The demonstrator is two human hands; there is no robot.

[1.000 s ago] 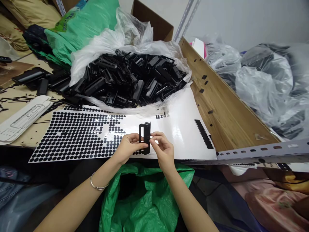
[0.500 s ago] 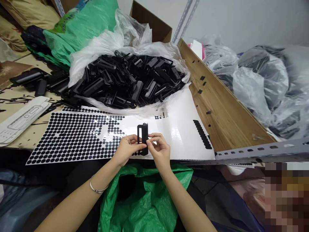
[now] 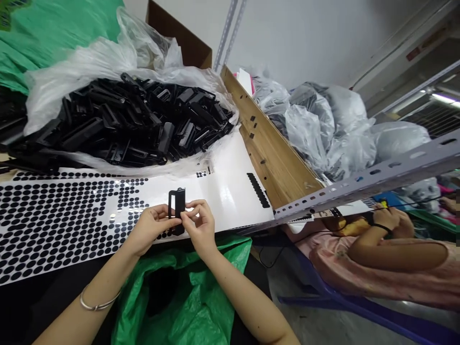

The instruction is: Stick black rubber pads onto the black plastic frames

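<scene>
Head view: the left hand (image 3: pixel 148 229) pinches a black part (image 3: pixel 180 203) upright before the sheet (image 3: pixel 223 201); the right hand (image 3: pixel 200 229), its grip unclear, touches it. Behind, more parts (image 3: pixel 118 115) lie heaped in a bag (image 3: pixel 82 60).

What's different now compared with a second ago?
The view has swung right, so the black pile appears further left and a co-worker's hands show at the right. Nothing was visibly taken or let go: the left hand still grips the black piece, the right hand still touching it.
</scene>
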